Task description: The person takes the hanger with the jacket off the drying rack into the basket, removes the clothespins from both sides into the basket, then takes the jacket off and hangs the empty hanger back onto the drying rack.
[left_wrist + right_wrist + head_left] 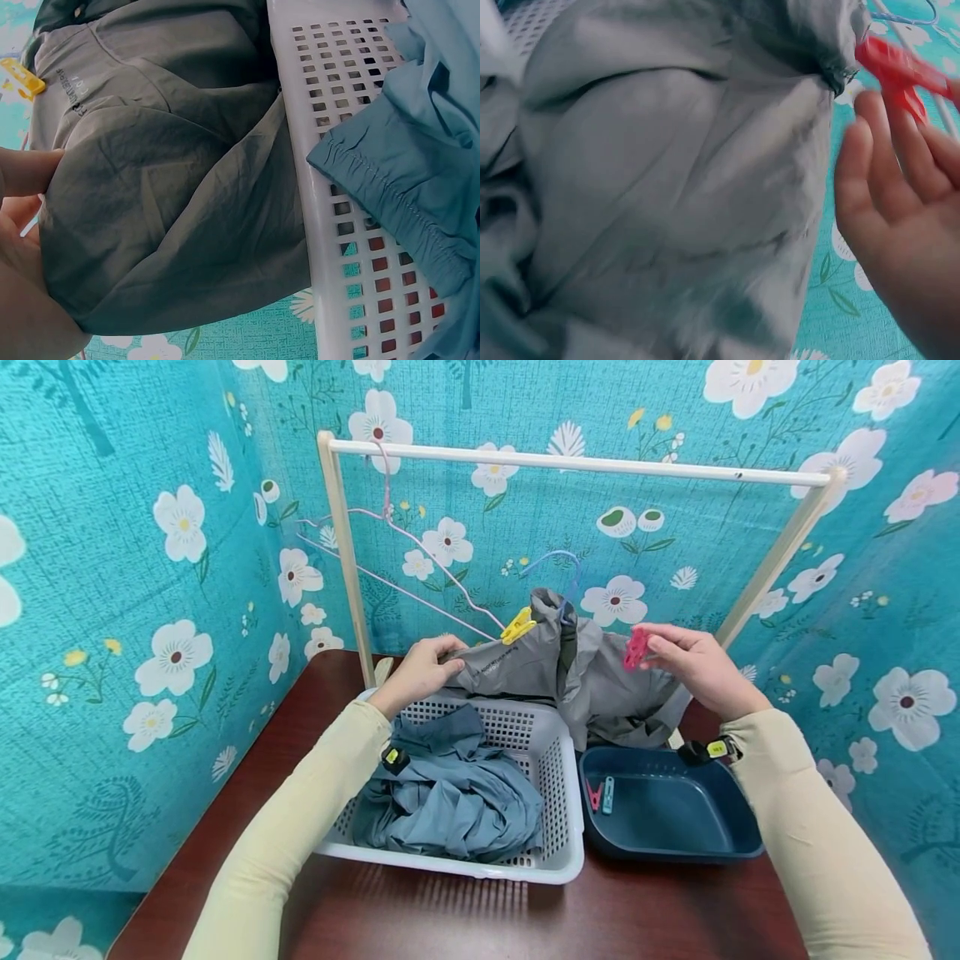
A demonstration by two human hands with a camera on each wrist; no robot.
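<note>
A grey garment [517, 672] with small printed lettering hangs behind the baskets, the blue hanger [558, 560] rising from its middle. My left hand [420, 675] pinches the garment's left edge between thumb and fingers. On its upper edge sits a yellow clothespin [517, 626], beside the lower corner of a pink hanger [420, 547]. My right hand [697, 670] holds a red clothespin [636, 648] at the garment's right upper edge. In the right wrist view, the clothespin [896, 64] lies against or just beside the cloth; I cannot tell whether it grips it.
A light grey laundry basket [566, 793] holds crumpled blue-grey clothing [457, 802]. Right of it, a dark blue basin [675, 852] contains a red clothespin [594, 796] and a teal clothespin [608, 796]. Over the brown table [420, 918] stands a wooden rack with a white rod [585, 463].
</note>
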